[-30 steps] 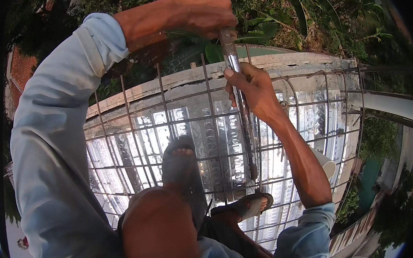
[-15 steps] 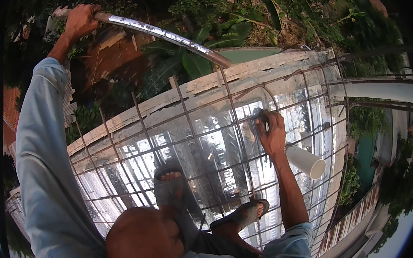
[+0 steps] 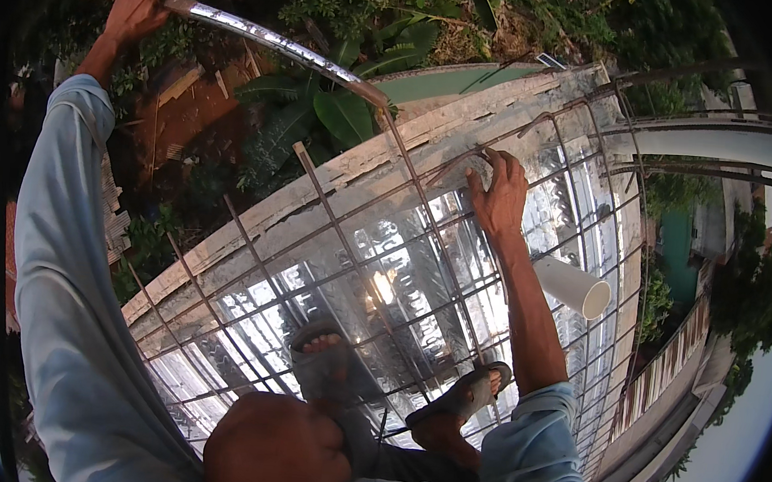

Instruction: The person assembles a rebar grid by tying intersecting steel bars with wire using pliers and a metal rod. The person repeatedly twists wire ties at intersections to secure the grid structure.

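Observation:
My left hand [image 3: 140, 10], raised at the far left, is wrapped round a metal pipe [image 3: 270, 40] near its outer end. Silvery along the middle and brown at both ends, the pipe slants down to the right. Its lower end meets the tip of a reinforcing bar [image 3: 415, 175] at the slab's far edge; whether the bar sits inside it cannot be made out. My right hand [image 3: 502, 196] is over the bar grid, thumb and fingers apart. Its fingertips are at a bent bar [image 3: 452, 162], and contact is unclear.
Tied bars lie over shiny corrugated metal sheeting [image 3: 382, 287], where my sandalled feet [image 3: 318, 341] stand. A white plastic pipe [image 3: 570, 287] sticks up right of my forearm. Concrete and a timber board [image 3: 317, 185] edge the deck, with a drop to plants [image 3: 347, 114] beyond.
My left hand and the pipe have shifted up and left in view. My right hand has moved farther away toward the bent bar, its fingers now straighter.

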Available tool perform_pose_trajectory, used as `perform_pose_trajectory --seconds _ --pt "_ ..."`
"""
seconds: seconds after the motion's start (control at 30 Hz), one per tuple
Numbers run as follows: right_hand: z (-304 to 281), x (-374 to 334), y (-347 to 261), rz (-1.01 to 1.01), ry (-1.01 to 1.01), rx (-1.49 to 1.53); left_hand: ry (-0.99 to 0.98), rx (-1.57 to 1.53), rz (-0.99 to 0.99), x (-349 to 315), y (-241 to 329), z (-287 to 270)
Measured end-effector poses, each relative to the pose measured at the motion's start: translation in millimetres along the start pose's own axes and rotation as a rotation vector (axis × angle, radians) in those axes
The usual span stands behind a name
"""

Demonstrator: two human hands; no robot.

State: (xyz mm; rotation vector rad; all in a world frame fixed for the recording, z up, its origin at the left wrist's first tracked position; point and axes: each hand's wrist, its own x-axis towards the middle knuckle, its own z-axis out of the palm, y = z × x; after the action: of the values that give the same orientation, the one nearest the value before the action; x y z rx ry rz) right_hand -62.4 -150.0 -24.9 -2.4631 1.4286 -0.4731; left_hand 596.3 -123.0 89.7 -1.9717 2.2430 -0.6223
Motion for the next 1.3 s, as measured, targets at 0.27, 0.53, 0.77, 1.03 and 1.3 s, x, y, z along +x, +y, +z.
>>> perform_pose_trajectory --seconds 0.27,0.53,0.77,1.03,1.3 --pt "14 6 10 0.084 -0.025 0.107 0.017 0.093 0.118 34 -2 8" --pt "13 4 11 0.086 -0.025 0.136 -0.131 0.060 0.068 47 -4 34" --pt "17 8 8 0.158 -0.090 0.192 -0.128 0.158 0.023 37 -32 57" --pt "16 6 12 0.184 -0.107 0.139 -0.204 0.098 0.020 51 -7 41" --pt "20 7 11 0.172 -0.106 0.127 -0.166 0.054 0.004 51 -15 56"
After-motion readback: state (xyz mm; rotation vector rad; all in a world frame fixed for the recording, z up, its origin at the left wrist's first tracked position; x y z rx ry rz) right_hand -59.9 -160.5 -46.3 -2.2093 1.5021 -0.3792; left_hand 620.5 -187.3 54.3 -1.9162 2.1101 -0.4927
